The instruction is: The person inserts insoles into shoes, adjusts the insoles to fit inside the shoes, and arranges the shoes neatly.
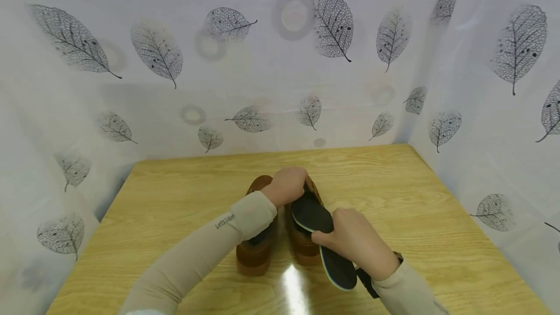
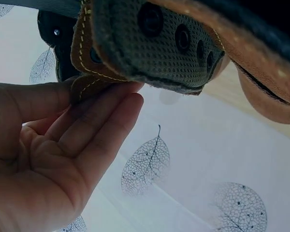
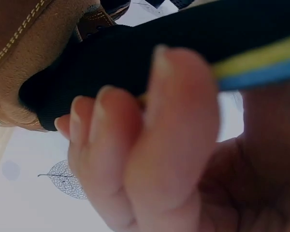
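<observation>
A pair of brown leather shoes stands on the table, toes pointing away. My left hand (image 1: 286,187) reaches across the left shoe (image 1: 253,259) to the right shoe (image 1: 304,252). In the left wrist view, its thumb and fingers pinch a stitched leather flap (image 2: 82,92) near the eyelets (image 2: 182,38). My right hand (image 1: 358,242) grips a black insole (image 1: 340,269) with a yellow and blue edge. The insole's far end sits in the opening of the right shoe, tilted, while its near end sticks out toward me. How deep the far end lies is hidden.
Both shoes stand on a wood-grain table (image 1: 183,198). A pale curtain (image 1: 271,72) printed with dark leaves surrounds the back and sides. The right wrist wears a dark band (image 1: 367,283).
</observation>
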Motion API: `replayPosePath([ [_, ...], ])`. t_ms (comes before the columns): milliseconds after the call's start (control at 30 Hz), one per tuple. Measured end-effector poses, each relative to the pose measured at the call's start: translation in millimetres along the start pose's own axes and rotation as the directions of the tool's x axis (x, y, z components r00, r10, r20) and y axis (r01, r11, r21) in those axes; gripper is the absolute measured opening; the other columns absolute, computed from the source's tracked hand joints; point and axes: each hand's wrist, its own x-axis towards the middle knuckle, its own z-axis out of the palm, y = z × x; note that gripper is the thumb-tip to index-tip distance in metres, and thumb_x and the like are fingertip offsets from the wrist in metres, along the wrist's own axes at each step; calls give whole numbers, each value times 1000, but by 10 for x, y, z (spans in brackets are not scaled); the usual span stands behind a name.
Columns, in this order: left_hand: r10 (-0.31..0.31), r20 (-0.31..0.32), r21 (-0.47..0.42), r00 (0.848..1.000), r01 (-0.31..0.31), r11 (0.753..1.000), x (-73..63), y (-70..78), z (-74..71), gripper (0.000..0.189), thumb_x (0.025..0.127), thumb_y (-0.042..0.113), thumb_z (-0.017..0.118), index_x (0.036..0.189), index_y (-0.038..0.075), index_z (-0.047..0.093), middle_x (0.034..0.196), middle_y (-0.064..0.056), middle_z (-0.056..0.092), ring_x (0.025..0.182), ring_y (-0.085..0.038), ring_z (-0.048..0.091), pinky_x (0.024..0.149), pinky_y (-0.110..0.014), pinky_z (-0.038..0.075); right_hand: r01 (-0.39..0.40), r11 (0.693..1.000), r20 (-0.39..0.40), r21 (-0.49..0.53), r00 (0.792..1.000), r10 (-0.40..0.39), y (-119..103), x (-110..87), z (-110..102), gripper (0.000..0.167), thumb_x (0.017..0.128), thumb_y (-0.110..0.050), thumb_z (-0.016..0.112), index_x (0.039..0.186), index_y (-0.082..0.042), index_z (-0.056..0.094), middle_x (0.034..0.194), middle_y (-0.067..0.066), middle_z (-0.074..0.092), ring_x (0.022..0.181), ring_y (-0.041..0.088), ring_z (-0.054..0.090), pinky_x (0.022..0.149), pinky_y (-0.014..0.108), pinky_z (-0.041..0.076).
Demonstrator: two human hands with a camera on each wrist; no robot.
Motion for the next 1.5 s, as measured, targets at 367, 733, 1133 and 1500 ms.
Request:
replayPosePath([
  [367, 62, 20, -36, 998, -61, 997, -15, -51, -53, 37, 97, -1, 45, 101, 19, 76, 108, -1, 70, 59, -12, 46, 49, -23, 29, 85, 992, 16, -95, 996, -84, -176, 63, 77, 52, 76, -20, 78, 48, -14, 34, 49, -7, 27, 42, 9, 30, 41, 23, 27],
  [733, 69, 15, -26, 997, -69, 997, -15, -96, -55, 33, 96, 0, 48, 104, 17, 76, 99, -4, 71, 62, -10, 51, 52, -20, 34, 117, 989, -28, -93, 992, -120, -182, 325, 166, 54, 75, -16, 79, 49, -15, 32, 50, -7, 24, 43, 9, 29, 41, 22, 25],
  [1133, 81, 11, 0, 997, -81, 997, -2, -95, -54, 32, 92, -3, 53, 105, 16, 76, 103, -1, 71, 79, -15, 63, 60, -21, 45, 114, 988, -46, -100, 992, -119, -106, 668, 296, 45, 75, -16, 78, 52, -13, 40, 51, -3, 35, 45, 12, 37, 41, 24, 31],
  [1500, 62, 6, 5, 998, -62, 998, -6, -97, -41, 31, 91, -3, 54, 103, 16, 76, 103, -2, 71, 81, -15, 62, 63, -22, 42, 106, 991, -91, -84, 989, -113, -64, 791, 404, 29, 74, -19, 82, 65, -2, 59, 59, 6, 55, 53, 19, 55, 47, 30, 45],
])
